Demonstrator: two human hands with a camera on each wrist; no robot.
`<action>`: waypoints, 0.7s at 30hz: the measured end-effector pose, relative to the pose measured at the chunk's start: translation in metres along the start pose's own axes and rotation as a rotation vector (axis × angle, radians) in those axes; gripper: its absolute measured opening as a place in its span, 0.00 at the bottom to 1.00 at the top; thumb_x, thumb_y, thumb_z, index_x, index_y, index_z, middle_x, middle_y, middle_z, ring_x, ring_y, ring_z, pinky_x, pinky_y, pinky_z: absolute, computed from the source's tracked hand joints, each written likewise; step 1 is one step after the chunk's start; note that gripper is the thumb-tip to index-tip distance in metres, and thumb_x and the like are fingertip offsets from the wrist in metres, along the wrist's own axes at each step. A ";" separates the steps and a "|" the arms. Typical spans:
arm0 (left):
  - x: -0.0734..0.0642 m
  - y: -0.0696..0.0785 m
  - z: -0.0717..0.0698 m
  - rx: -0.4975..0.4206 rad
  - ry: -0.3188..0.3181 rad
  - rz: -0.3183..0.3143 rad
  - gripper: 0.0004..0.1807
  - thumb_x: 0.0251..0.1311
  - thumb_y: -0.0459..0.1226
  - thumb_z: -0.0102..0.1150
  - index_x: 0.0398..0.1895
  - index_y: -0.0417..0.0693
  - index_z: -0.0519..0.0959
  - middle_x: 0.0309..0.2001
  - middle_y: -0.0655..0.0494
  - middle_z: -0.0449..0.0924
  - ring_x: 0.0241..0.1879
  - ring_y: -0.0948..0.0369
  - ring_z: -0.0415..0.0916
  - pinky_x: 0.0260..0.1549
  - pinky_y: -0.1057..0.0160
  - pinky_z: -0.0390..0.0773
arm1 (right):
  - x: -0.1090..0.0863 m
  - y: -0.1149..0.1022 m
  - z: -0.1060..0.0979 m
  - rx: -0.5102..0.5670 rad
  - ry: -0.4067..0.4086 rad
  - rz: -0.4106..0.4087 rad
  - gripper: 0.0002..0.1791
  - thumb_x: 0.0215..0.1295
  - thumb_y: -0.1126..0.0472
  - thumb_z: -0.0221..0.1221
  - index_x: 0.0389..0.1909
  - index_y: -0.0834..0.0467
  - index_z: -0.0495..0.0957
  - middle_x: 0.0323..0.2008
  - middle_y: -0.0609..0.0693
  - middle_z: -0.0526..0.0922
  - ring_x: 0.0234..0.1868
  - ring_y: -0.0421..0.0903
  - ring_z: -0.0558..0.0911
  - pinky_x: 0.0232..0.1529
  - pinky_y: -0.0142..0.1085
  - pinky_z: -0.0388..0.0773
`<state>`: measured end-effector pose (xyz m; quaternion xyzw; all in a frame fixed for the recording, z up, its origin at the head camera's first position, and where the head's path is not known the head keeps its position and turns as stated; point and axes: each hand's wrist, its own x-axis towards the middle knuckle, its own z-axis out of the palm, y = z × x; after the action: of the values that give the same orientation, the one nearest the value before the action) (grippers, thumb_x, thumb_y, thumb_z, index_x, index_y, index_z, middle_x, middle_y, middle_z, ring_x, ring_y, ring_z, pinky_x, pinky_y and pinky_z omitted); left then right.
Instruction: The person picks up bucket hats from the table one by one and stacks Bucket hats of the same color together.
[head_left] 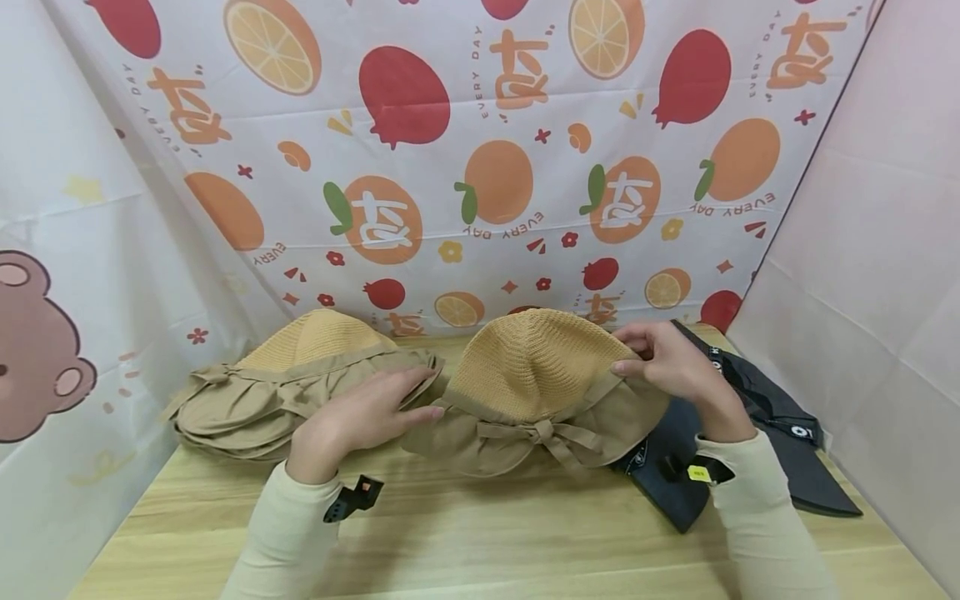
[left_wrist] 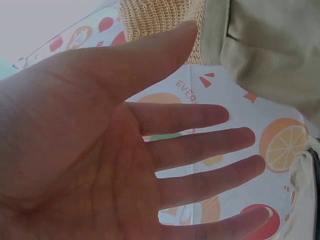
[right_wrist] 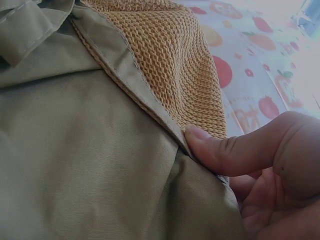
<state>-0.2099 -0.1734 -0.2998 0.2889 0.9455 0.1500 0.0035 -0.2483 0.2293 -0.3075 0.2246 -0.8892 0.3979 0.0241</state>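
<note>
A sun hat (head_left: 534,367) with a woven straw-coloured crown, khaki fabric brim and a front bow (head_left: 543,432) is held up over the table in the head view. My right hand (head_left: 670,364) pinches it at the right side, where crown meets brim; in the right wrist view the thumb (right_wrist: 212,150) presses on that seam, with the other fingers mostly hidden behind. At the hat's left side my left hand (head_left: 363,421) is spread. Its straight fingers (left_wrist: 200,150) hold nothing in the left wrist view, and its thumb overlaps the hat there.
Several similar khaki hats (head_left: 277,400) lie stacked on the left of the wooden table (head_left: 450,542). Dark caps (head_left: 795,450) lie on the right, partly behind my right arm. A fruit-print curtain (head_left: 420,183) closes the back.
</note>
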 end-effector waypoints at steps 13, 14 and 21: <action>0.004 -0.004 0.003 -0.054 0.016 0.038 0.13 0.68 0.49 0.65 0.42 0.49 0.80 0.34 0.59 0.81 0.37 0.61 0.77 0.39 0.59 0.77 | 0.005 -0.008 0.018 0.060 -0.023 -0.039 0.14 0.66 0.72 0.65 0.52 0.66 0.83 0.42 0.60 0.91 0.38 0.39 0.86 0.38 0.30 0.80; 0.004 -0.005 0.002 -0.055 0.018 0.036 0.13 0.68 0.48 0.65 0.40 0.49 0.79 0.32 0.59 0.79 0.35 0.62 0.75 0.37 0.61 0.75 | 0.005 -0.009 0.019 0.067 -0.026 -0.042 0.14 0.66 0.72 0.65 0.52 0.66 0.83 0.43 0.60 0.91 0.38 0.39 0.86 0.38 0.30 0.80; 0.005 -0.006 0.003 -0.074 0.030 0.032 0.07 0.69 0.41 0.64 0.38 0.48 0.78 0.29 0.61 0.76 0.31 0.65 0.69 0.33 0.65 0.71 | 0.008 -0.011 0.028 0.081 -0.026 -0.033 0.15 0.67 0.71 0.65 0.53 0.67 0.83 0.43 0.61 0.90 0.40 0.42 0.86 0.38 0.29 0.80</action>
<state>-0.2172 -0.1745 -0.3040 0.3016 0.9345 0.1891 -0.0026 -0.2475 0.1997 -0.3171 0.2452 -0.8687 0.4303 0.0099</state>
